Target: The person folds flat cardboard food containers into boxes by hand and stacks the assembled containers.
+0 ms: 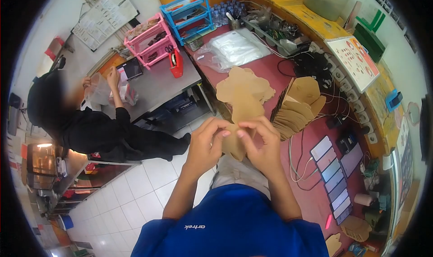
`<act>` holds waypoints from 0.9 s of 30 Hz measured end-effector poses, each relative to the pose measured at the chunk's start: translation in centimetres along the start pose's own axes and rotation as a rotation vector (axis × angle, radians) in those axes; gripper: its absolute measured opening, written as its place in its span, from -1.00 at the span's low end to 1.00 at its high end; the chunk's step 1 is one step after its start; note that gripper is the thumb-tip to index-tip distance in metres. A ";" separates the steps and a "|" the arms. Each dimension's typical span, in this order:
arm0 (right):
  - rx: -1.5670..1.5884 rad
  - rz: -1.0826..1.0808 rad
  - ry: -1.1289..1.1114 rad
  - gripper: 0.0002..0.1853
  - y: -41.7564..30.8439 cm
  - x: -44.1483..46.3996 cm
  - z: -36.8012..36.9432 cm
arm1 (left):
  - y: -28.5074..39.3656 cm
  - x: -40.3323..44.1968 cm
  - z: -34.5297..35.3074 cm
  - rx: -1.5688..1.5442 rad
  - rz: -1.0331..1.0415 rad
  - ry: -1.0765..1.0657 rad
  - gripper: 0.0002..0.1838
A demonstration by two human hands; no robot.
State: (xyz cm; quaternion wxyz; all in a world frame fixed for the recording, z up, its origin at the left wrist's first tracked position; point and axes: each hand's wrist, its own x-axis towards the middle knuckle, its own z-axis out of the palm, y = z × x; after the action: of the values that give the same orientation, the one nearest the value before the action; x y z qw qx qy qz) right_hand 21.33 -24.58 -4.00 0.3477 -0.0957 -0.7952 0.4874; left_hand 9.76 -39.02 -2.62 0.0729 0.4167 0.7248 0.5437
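Both my hands up front, holding one brown cardboard piece [235,144] between them. Left hand [262,142]: fingers curled, thumb pressed on the piece's right side, nearly closed on it. Right hand [208,142]: same pinch, left side. Piece is in the air at the near left edge of the red tabletop [288,157], some of it over my light trousers [241,173]. Just past my fingers, flat cardboard cutouts [246,92] lie loosely piled by that left edge, overlapping. Right of them, a thick fanned stack of folded cardboard [297,106]. Row of phones [333,175] further right, near the right edge; pink marker [328,221] beside its near end, more cardboard [356,228] at the near right corner. Beyond the cutouts, clear plastic bags [237,47], flat, toward the far end. Behind those, water bottles [228,11] and a blue rack [188,17]. Off left, a metal table with a red tape dispenser [175,64] and pink rack [152,41]; a person in black [90,130] there handles a clear bag [98,90].
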 end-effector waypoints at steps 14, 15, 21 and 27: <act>0.032 -0.015 0.043 -0.70 0.5 0.0 0.8 | 0.1 0.4 0.0 0.115 0.136 0.062 -0.90; 0.033 -0.017 0.043 -0.70 0.5 0.1 0.8 | 0.2 0.2 0.1 0.117 0.136 0.063 -0.90; -0.009 -0.039 0.068 -0.80 0.1 0.3 0.4 | 0.0 0.2 1.0 -0.061 0.005 0.156 -0.77; 0.073 0.049 0.093 -0.87 0.6 0.2 -0.2 | 0.0 0.8 1.2 0.082 0.134 0.155 -0.72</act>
State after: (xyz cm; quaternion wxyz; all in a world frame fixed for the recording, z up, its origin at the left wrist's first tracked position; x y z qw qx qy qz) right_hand 21.18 -24.03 -4.36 0.3758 -0.1249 -0.7572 0.5194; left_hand 9.90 -37.60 -2.77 -0.0369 0.4236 0.7205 0.5478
